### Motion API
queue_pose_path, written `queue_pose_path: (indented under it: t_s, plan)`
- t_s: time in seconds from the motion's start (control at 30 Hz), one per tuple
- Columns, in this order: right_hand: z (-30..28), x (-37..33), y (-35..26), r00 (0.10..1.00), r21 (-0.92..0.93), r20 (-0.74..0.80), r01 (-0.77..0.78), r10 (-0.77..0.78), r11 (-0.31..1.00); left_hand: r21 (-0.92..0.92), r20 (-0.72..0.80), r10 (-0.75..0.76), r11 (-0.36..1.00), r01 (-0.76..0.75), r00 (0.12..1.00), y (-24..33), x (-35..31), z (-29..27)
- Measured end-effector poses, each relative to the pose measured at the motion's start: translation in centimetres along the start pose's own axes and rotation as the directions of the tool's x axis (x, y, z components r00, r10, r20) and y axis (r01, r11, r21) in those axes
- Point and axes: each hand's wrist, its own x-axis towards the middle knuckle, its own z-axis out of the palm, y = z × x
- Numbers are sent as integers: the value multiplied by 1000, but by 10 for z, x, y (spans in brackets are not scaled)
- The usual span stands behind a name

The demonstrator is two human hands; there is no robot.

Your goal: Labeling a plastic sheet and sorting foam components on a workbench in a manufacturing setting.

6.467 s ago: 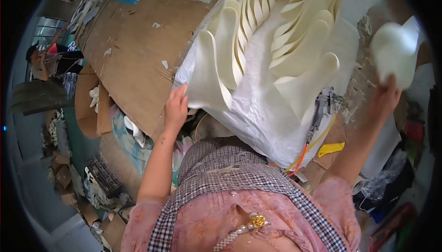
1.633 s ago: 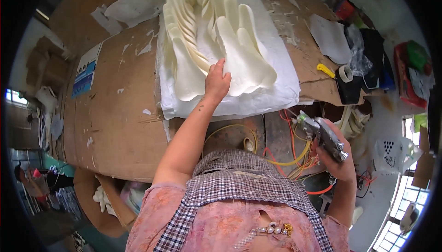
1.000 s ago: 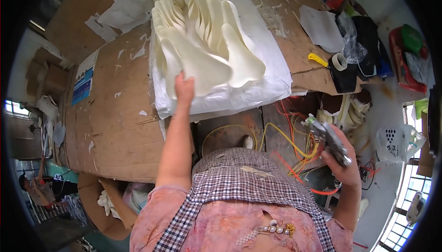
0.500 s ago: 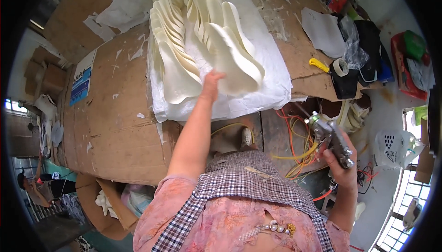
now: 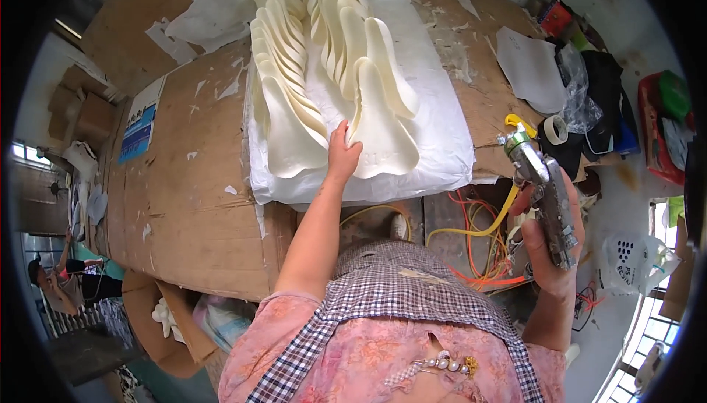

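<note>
Left hand [image 5: 343, 156] is at the left edge of the front cream sheet piece [image 5: 388, 145], right-hand row, near end of the white sheet [image 5: 443, 171]. Fingers touch the edge; cannot tell if they pinch it. Versus half a second ago: that piece is turned, narrow end now pointing nearly straight away instead of leaning left, and more of the piece behind [image 5: 390, 72] shows. Left-hand row [image 5: 293, 138] looks the same, overlapping pieces, wide ends toward the person. Right hand [image 5: 551, 245] grasps a metal spray gun [image 5: 546, 195], fingers wrapped round it. Gun is higher in view than before, nozzle now overlapping the yellow-handled tool [image 5: 520, 123] beside the tape roll [image 5: 555, 130]. Yellow hose [image 5: 471, 232] hangs below, near orange tubing [image 5: 486, 281].
</note>
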Motion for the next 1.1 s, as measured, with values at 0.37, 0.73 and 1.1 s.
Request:
queue_pose_path:
  t_s: [0.37, 0.73, 1.1]
  plan:
    - [4, -5, 27, 962, -274, 144, -188, 233, 943, -294, 201, -92, 944, 149, 975, -5, 18, -13]
    - [-24, 5, 62, 975, -40, 50, -213, 215, 976, -251, 300, 54, 968, 25, 952, 81, 51, -13]
    - [-58, 2, 96, 966, 147, 0, -254, 257, 956, 181, 496, -161, 980, 80, 853, 115, 117, 36]
